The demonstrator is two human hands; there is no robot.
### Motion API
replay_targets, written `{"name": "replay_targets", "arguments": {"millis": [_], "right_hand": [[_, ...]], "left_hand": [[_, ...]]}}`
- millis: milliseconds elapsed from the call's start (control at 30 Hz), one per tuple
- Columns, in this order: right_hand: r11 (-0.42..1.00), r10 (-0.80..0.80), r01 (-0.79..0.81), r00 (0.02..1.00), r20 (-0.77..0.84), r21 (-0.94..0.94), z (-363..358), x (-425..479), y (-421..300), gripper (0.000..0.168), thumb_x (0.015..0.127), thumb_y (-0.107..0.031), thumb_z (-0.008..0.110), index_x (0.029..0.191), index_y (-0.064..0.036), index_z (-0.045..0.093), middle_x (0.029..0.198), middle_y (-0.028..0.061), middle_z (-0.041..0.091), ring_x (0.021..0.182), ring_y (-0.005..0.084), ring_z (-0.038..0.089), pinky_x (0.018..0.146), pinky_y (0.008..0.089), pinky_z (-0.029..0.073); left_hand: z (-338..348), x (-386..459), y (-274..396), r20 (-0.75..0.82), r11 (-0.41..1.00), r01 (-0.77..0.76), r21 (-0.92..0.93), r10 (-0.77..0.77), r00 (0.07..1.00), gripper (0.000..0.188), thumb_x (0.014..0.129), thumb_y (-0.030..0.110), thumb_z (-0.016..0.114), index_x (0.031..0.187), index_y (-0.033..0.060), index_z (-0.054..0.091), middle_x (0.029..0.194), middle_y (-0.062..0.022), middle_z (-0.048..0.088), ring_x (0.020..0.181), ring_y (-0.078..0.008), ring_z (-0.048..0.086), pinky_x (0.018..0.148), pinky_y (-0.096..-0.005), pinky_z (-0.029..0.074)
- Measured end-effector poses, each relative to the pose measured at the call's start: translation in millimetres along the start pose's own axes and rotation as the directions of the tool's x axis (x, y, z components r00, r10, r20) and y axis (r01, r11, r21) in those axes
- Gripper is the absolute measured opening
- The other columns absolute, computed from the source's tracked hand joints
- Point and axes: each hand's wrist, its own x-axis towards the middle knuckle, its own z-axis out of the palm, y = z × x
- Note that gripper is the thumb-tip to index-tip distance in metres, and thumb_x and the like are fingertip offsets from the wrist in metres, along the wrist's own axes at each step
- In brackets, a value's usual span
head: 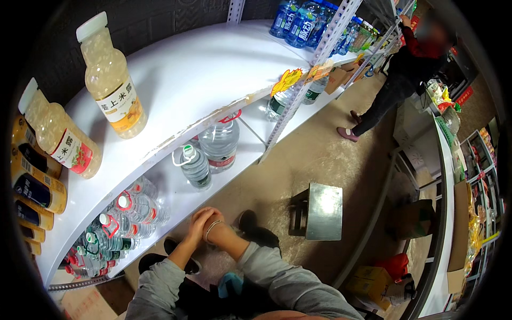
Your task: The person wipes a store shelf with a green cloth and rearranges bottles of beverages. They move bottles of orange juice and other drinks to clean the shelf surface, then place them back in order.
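Note:
My left hand (pixel 195 231) and my right hand (pixel 214 224) are clasped together in front of me, over the edge of the lower shelf. No object shows in either hand, though the palms are hidden. A thin bangle (pixel 211 231) circles my right wrist. Closest to my hands on the lower white shelf (pixel 176 204) stand a small handled water bottle (pixel 195 166) and a large water jug (pixel 219 146). More large water bottles (pixel 138 208) line that shelf to the left. On the upper shelf (pixel 192 76) are two plastic bottles of pale, cloudy drink, one orange-labelled (pixel 114 88), one red-labelled (pixel 66 138).
A small stool (pixel 324 212) stands on the floor to my right. Blue drink bottles (pixel 302 26) fill the upper shelf beyond the perforated metal post (pixel 298 94). Farther off, a person (pixel 404 76) reaches toward the shelving. A long counter (pixel 442 224) and a yellow box (pixel 366 286) bound the right side.

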Motion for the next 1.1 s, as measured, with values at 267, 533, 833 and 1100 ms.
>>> {"name": "replay_targets", "arguments": {"millis": [267, 533, 833, 1100], "right_hand": [[0.994, 0.089, -0.098, 0.985, 0.150, 0.053, -29.6, -9.3, -10.5, 0.046, 0.085, -0.033, 0.061, 0.128, -0.018, 0.060, 0.137, 0.0099, 0.053, 0.126, 0.0250, 0.049, 0.101, 0.0444, 0.040], [0.995, 0.084, -0.089, 0.988, 0.127, 0.038, -12.3, -2.9, -6.8, 0.046, 0.084, -0.034, 0.061, 0.128, -0.018, 0.060, 0.137, 0.0098, 0.053, 0.127, 0.0248, 0.049, 0.101, 0.0449, 0.038], [0.997, 0.067, -0.070, 0.993, 0.096, 0.024, -3.7, 1.4, -10.0, 0.047, 0.084, -0.034, 0.061, 0.127, -0.018, 0.060, 0.137, 0.0096, 0.054, 0.127, 0.0247, 0.048, 0.103, 0.0455, 0.036], [0.998, 0.056, -0.057, 0.996, 0.063, 0.016, 3.3, 5.0, -12.0, 0.047, 0.083, -0.034, 0.060, 0.127, -0.018, 0.060, 0.137, 0.0094, 0.054, 0.127, 0.0246, 0.047, 0.104, 0.0461, 0.034]], "left_hand": [[2.9, -8.7, 15.2, -0.002, 0.998, 0.055, -0.041, -0.055, 0.998, 0.030, 0.092, 0.027, 0.052, 0.089, 0.0006, 0.066, 0.090, -0.0088, 0.065, 0.090, -0.0190, 0.060, 0.085, -0.0307, 0.045], [5.2, -6.5, 12.7, 0.005, 0.999, 0.029, -0.028, -0.028, 1.000, 0.031, 0.093, 0.027, 0.050, 0.091, -0.0017, 0.063, 0.089, -0.0134, 0.066, 0.085, -0.0215, 0.062, 0.082, -0.0320, 0.048], [3.6, -6.3, 8.4, 0.008, 0.993, 0.058, -0.098, -0.058, 0.998, 0.030, 0.093, 0.025, 0.051, 0.092, -0.0016, 0.063, 0.090, -0.0143, 0.066, 0.085, -0.0226, 0.063, 0.081, -0.0332, 0.049], [3.4, -7.1, 10.8, -0.003, 0.999, 0.033, -0.034, -0.033, 0.999, 0.031, 0.092, 0.028, 0.051, 0.092, -0.0004, 0.063, 0.088, -0.0125, 0.065, 0.084, -0.0216, 0.062, 0.080, -0.0328, 0.049]]}}
